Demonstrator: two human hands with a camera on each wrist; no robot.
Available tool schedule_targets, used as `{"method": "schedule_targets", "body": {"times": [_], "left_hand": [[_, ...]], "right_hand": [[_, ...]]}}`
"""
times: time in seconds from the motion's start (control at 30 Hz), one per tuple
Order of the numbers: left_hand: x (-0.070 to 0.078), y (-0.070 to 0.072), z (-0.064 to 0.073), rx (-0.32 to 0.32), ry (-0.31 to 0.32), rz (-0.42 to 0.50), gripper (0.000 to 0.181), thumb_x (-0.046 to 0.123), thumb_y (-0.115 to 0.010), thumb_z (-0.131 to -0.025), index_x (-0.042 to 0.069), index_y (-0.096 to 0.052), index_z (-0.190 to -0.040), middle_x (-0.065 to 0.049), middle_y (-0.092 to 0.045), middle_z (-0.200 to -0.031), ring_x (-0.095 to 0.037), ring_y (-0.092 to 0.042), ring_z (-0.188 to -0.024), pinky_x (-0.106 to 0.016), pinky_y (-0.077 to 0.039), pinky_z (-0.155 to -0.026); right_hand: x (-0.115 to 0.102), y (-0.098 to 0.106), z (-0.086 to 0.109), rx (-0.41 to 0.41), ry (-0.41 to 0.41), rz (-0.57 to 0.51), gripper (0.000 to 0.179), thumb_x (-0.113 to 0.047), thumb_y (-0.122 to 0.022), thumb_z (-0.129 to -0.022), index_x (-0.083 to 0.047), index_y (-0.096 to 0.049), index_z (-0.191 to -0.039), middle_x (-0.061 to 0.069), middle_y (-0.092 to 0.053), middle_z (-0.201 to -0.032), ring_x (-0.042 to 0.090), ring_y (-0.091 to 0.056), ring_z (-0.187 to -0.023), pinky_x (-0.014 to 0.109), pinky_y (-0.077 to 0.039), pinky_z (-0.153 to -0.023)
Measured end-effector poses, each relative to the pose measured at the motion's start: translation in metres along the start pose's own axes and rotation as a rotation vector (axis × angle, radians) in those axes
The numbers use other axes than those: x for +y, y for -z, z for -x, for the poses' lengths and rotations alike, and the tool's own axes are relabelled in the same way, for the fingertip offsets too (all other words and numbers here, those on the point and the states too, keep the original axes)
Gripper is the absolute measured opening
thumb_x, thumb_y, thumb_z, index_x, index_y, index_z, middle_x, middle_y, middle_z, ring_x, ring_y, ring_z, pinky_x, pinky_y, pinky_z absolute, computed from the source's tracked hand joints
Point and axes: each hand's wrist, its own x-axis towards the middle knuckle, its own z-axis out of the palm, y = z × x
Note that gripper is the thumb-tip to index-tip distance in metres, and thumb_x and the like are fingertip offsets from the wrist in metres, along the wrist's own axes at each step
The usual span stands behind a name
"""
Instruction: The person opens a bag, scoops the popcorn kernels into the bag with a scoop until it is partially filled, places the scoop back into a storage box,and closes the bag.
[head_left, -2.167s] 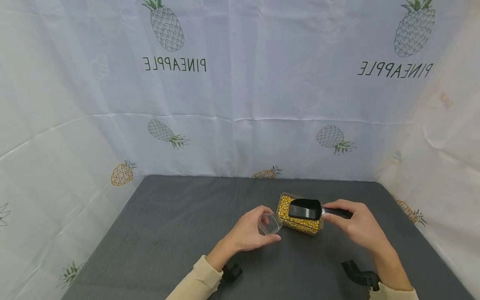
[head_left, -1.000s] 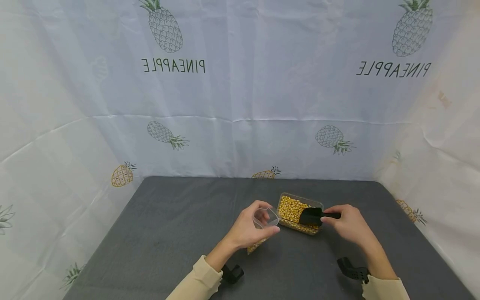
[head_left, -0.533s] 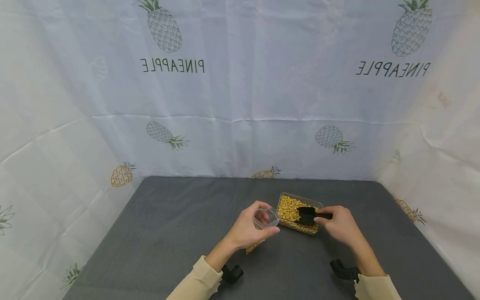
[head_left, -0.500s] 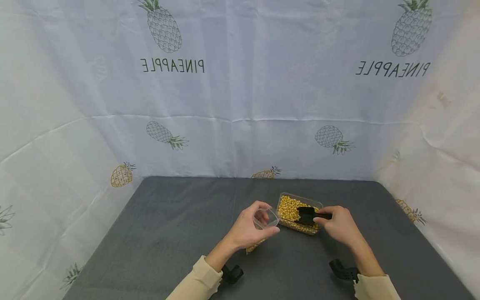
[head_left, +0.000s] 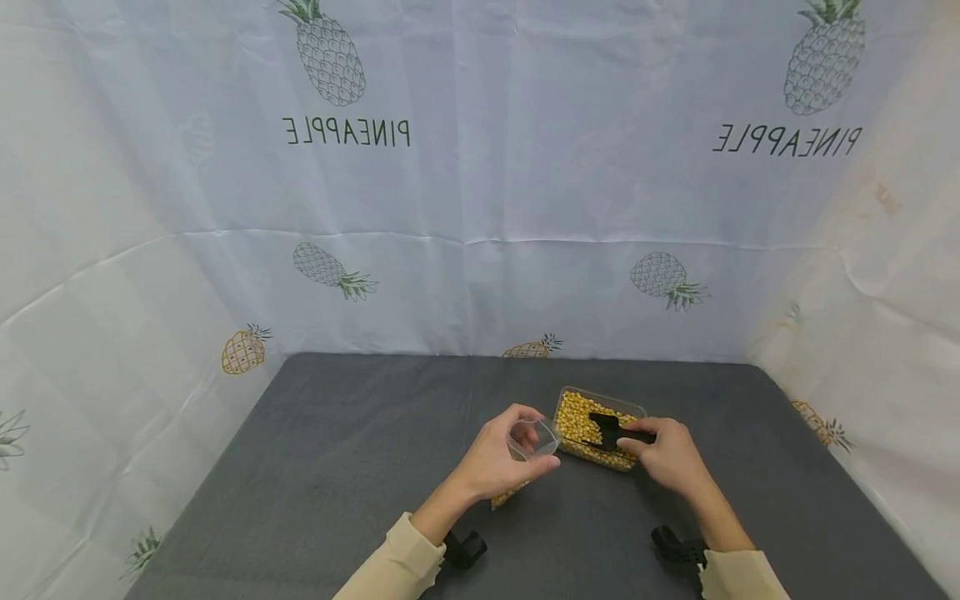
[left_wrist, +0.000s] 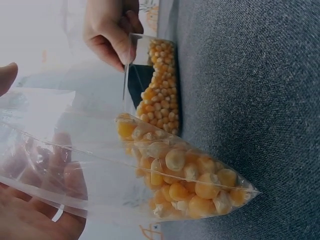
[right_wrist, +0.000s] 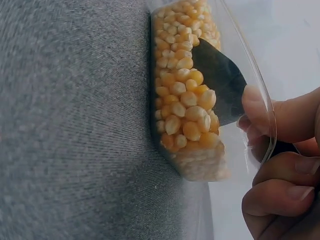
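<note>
My left hand (head_left: 491,458) holds a clear plastic bag (left_wrist: 185,182) with its mouth spread wide between thumb and fingers. Yellow corn kernels (left_wrist: 205,185) fill the bag's pointed lower end, which comes down to the table. To the right, a clear rectangular container (head_left: 609,397) holds more corn kernels (right_wrist: 187,100). My right hand (head_left: 670,457) grips the handle of a black scoop (head_left: 604,427) over the container's right side. In the right wrist view, the scoop's blade is partly sunk in the kernels. The curled fingers hide most of the handle.
A dark grey cloth covers the table (head_left: 360,467). White curtains (head_left: 480,183) with pineapple prints stand behind and on both sides. Black wrist mounts (head_left: 678,546) hang under each forearm.
The right hand has moved left and slightly down, taking the scoop from above the container into the kernels. The bag's kernel-filled lower end has come into view below the left hand, which stays nearly still.
</note>
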Motion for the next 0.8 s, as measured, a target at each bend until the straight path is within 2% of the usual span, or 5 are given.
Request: {"method": "schedule_targets", "body": {"times": [0.13, 0.33, 0.43, 0.57, 0.8], "left_hand": [[0.000, 0.000, 0.000, 0.000, 0.001, -0.010, 0.052, 0.030, -0.078, -0.092, 0.008, -0.056, -0.133, 0.003, -0.059, -0.099, -0.006, -0.060, -0.084, -0.027, -0.056, -0.081], [0.001, 0.000, 0.000, 0.003, -0.003, -0.017, 0.051, 0.029, -0.078, -0.091, 0.009, -0.056, -0.132, 0.003, -0.059, -0.099, -0.006, -0.060, -0.084, -0.027, -0.055, -0.080], [0.001, 0.000, 0.000, 0.004, -0.006, -0.018, 0.053, 0.030, -0.078, -0.091, 0.005, -0.056, -0.133, 0.002, -0.059, -0.099, -0.007, -0.060, -0.084, -0.027, -0.055, -0.080], [0.001, 0.001, 0.000, 0.010, -0.007, -0.025, 0.054, 0.031, -0.078, -0.091, 0.005, -0.056, -0.133, 0.000, -0.060, -0.099, -0.006, -0.059, -0.084, -0.027, -0.056, -0.080], [0.000, 0.003, 0.000, 0.011, -0.009, -0.026, 0.052, 0.031, -0.078, -0.091, 0.008, -0.056, -0.133, -0.001, -0.060, -0.100, -0.006, -0.060, -0.084, -0.027, -0.056, -0.079]], "right_hand": [[0.002, -0.001, 0.000, 0.006, -0.005, -0.017, 0.031, -0.020, -0.071, -0.097, 0.003, -0.073, -0.118, 0.028, -0.065, -0.123, 0.050, -0.059, -0.116, 0.062, -0.051, -0.088], [0.005, 0.004, 0.000, 0.000, -0.022, -0.069, 0.036, -0.022, -0.072, -0.097, 0.005, -0.071, -0.121, 0.026, -0.068, -0.118, 0.032, -0.069, -0.090, 0.046, -0.056, -0.071], [0.005, 0.009, 0.002, 0.005, -0.013, -0.068, 0.038, -0.024, -0.072, -0.097, 0.004, -0.070, -0.122, 0.027, -0.067, -0.120, 0.036, -0.068, -0.095, 0.045, -0.056, -0.071], [0.006, 0.017, 0.003, 0.007, 0.000, -0.069, 0.038, -0.025, -0.072, -0.097, 0.003, -0.070, -0.123, 0.027, -0.066, -0.124, 0.046, -0.062, -0.110, 0.051, -0.056, -0.077], [0.014, 0.027, 0.004, -0.018, -0.001, -0.089, 0.042, -0.030, -0.071, -0.097, 0.003, -0.070, -0.124, 0.029, -0.064, -0.126, 0.049, -0.060, -0.114, 0.056, -0.055, -0.082]]}}
